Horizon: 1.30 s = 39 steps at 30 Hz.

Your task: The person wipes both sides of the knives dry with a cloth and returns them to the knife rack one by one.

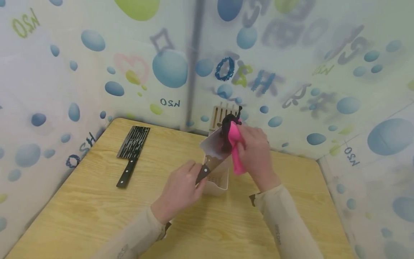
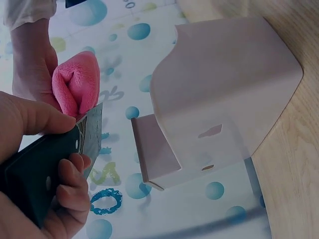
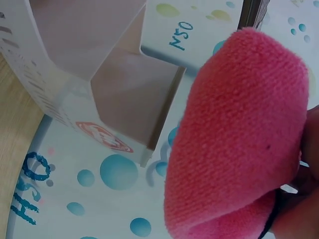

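Observation:
My left hand (image 1: 181, 187) grips the black handle of a cleaver (image 1: 215, 145), its broad blade tilted up and to the right. In my right hand (image 1: 257, 153) is a pink cloth (image 2: 77, 82) with a black part, held against the blade near its far end. The cloth covers part of the blade and fills much of the right wrist view. Below and behind the cleaver stands a white plastic knife holder (image 1: 215, 189) with a slotted back, partly hidden by the hands. In the left wrist view, the handle's rivets show between my fingers.
A second cleaver (image 1: 132, 144) with a black handle lies on the left of the wooden table (image 1: 87, 212). Walls (image 1: 284, 72) with painted bubbles and letters stand close behind the table and on both sides.

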Each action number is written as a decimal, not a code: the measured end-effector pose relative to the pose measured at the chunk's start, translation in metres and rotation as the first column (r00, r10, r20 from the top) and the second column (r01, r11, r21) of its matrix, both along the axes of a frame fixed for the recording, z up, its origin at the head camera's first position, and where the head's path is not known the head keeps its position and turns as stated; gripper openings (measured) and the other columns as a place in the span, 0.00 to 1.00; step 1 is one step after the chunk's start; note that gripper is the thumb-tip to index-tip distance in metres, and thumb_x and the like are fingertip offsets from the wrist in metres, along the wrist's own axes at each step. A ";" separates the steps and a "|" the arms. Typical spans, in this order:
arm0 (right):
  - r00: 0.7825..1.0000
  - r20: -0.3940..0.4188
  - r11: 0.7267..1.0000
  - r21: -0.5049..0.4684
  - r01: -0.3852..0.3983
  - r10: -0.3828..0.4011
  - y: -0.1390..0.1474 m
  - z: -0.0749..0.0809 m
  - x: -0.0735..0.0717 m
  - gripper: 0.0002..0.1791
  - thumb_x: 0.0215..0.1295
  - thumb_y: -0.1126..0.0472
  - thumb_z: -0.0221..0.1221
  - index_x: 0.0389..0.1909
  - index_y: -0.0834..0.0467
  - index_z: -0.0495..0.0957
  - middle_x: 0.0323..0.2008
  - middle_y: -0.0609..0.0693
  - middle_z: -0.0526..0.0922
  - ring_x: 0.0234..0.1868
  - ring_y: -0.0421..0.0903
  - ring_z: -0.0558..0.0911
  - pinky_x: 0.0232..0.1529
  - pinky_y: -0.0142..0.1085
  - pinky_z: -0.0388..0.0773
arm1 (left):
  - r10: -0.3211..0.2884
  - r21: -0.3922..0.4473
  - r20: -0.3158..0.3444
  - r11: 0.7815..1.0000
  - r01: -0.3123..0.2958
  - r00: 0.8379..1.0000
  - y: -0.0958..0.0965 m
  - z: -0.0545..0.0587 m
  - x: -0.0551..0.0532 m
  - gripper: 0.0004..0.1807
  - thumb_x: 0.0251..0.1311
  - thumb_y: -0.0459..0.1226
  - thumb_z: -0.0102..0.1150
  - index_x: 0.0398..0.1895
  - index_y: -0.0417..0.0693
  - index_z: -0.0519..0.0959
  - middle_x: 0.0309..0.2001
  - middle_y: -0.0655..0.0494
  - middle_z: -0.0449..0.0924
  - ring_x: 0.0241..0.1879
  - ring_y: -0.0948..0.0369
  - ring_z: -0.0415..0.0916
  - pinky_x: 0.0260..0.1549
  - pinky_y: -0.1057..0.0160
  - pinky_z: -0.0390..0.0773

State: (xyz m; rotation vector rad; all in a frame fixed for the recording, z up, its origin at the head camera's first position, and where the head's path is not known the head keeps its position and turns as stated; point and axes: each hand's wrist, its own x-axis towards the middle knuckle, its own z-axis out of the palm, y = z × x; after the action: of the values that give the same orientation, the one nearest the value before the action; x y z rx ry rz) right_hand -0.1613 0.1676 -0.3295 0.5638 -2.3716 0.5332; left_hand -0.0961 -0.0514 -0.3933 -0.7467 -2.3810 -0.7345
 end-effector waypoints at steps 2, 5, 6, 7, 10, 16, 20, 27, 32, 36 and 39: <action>1.000 0.000 1.000 0.001 -0.015 0.015 -0.003 0.000 0.002 0.20 0.61 0.72 0.65 0.55 0.66 0.83 0.48 0.62 0.87 0.51 0.63 0.82 0.62 0.59 0.74 | 0.000 -0.004 -0.005 1.000 -0.001 1.000 0.000 0.000 0.000 0.09 0.53 0.31 0.71 0.30 0.38 0.78 0.25 0.55 0.69 0.21 0.63 0.64 0.17 0.68 0.67; 0.999 -0.003 0.999 0.013 -0.048 0.048 -0.009 -0.001 0.004 0.18 0.62 0.72 0.65 0.53 0.65 0.84 0.46 0.61 0.87 0.50 0.61 0.82 0.61 0.57 0.76 | 0.003 -0.013 -0.007 1.000 -0.003 1.000 0.000 0.001 -0.001 0.09 0.54 0.32 0.71 0.31 0.38 0.78 0.25 0.55 0.70 0.21 0.63 0.64 0.17 0.67 0.67; 0.998 -0.008 0.998 0.021 -0.060 0.061 -0.010 -0.001 0.005 0.17 0.62 0.72 0.65 0.53 0.65 0.85 0.46 0.60 0.88 0.49 0.61 0.82 0.59 0.56 0.77 | 0.005 -0.017 -0.006 1.000 -0.005 1.000 0.000 0.001 -0.001 0.09 0.54 0.32 0.71 0.31 0.38 0.79 0.25 0.55 0.70 0.21 0.63 0.64 0.17 0.68 0.67; 0.997 -0.014 0.997 0.027 -0.074 0.074 -0.012 -0.001 0.006 0.17 0.62 0.72 0.64 0.53 0.64 0.85 0.46 0.60 0.88 0.49 0.61 0.82 0.56 0.55 0.78 | 0.005 -0.019 -0.007 1.000 -0.006 1.000 0.000 0.001 -0.001 0.09 0.54 0.32 0.71 0.31 0.38 0.78 0.25 0.55 0.70 0.21 0.63 0.64 0.17 0.68 0.67; 0.991 -0.037 0.991 0.051 -0.127 0.129 -0.016 -0.001 0.009 0.17 0.61 0.73 0.65 0.51 0.64 0.86 0.45 0.60 0.89 0.47 0.61 0.82 0.51 0.52 0.80 | 0.007 -0.024 -0.005 1.000 -0.007 1.000 0.000 0.001 -0.002 0.09 0.55 0.32 0.71 0.30 0.38 0.79 0.25 0.56 0.70 0.21 0.64 0.63 0.17 0.68 0.65; 0.971 -0.076 0.971 0.090 -0.222 0.229 -0.016 -0.004 0.010 0.18 0.57 0.76 0.67 0.48 0.63 0.88 0.41 0.58 0.90 0.44 0.59 0.83 0.46 0.49 0.81 | 0.004 -0.017 0.004 1.000 -0.004 1.000 -0.001 -0.001 -0.003 0.09 0.54 0.32 0.72 0.30 0.39 0.79 0.25 0.56 0.70 0.21 0.64 0.63 0.18 0.70 0.64; 0.968 -0.103 0.973 0.071 -0.222 0.228 -0.012 -0.005 0.007 0.18 0.56 0.77 0.65 0.47 0.63 0.88 0.42 0.59 0.90 0.44 0.59 0.84 0.46 0.51 0.79 | 0.001 -0.026 -0.017 1.000 -0.002 1.000 -0.001 -0.003 -0.004 0.09 0.53 0.32 0.72 0.30 0.39 0.79 0.25 0.56 0.70 0.21 0.64 0.63 0.17 0.69 0.66; 0.975 -0.138 0.985 0.027 -0.173 0.175 -0.011 -0.006 0.004 0.18 0.56 0.78 0.62 0.47 0.64 0.88 0.43 0.60 0.90 0.43 0.60 0.83 0.47 0.53 0.79 | -0.001 -0.037 -0.051 0.999 -0.001 0.999 0.000 -0.002 -0.003 0.09 0.54 0.32 0.72 0.32 0.37 0.80 0.26 0.55 0.71 0.22 0.63 0.65 0.18 0.68 0.68; 0.964 -0.157 0.977 0.039 -0.212 0.215 -0.017 -0.008 0.006 0.18 0.57 0.78 0.65 0.47 0.62 0.88 0.43 0.58 0.90 0.43 0.59 0.83 0.46 0.52 0.80 | -0.005 -0.035 -0.038 0.999 0.004 0.999 0.000 -0.002 -0.002 0.09 0.53 0.32 0.72 0.30 0.38 0.79 0.26 0.55 0.71 0.22 0.63 0.65 0.18 0.68 0.68; 0.954 -0.137 0.963 0.070 -0.260 0.267 -0.020 -0.011 0.008 0.18 0.57 0.78 0.65 0.47 0.61 0.89 0.43 0.57 0.90 0.44 0.57 0.83 0.47 0.50 0.81 | -0.009 -0.027 -0.025 1.000 0.008 1.000 0.000 -0.003 -0.002 0.09 0.54 0.32 0.71 0.29 0.40 0.79 0.25 0.57 0.70 0.22 0.64 0.64 0.18 0.69 0.66; 0.950 -0.120 0.956 0.078 -0.282 0.290 -0.018 -0.011 0.008 0.19 0.55 0.80 0.64 0.45 0.61 0.89 0.43 0.57 0.90 0.44 0.57 0.83 0.48 0.51 0.80 | -0.012 -0.037 -0.021 0.999 0.012 1.000 0.000 -0.004 -0.002 0.08 0.55 0.33 0.71 0.29 0.40 0.79 0.26 0.57 0.71 0.22 0.64 0.64 0.18 0.69 0.67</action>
State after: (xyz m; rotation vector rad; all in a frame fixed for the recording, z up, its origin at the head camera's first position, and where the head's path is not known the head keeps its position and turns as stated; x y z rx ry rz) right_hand -0.1537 0.1495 -0.3409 0.9513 -2.2001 0.5341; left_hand -0.0979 -0.0519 -0.3970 -0.7806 -2.3786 -0.6862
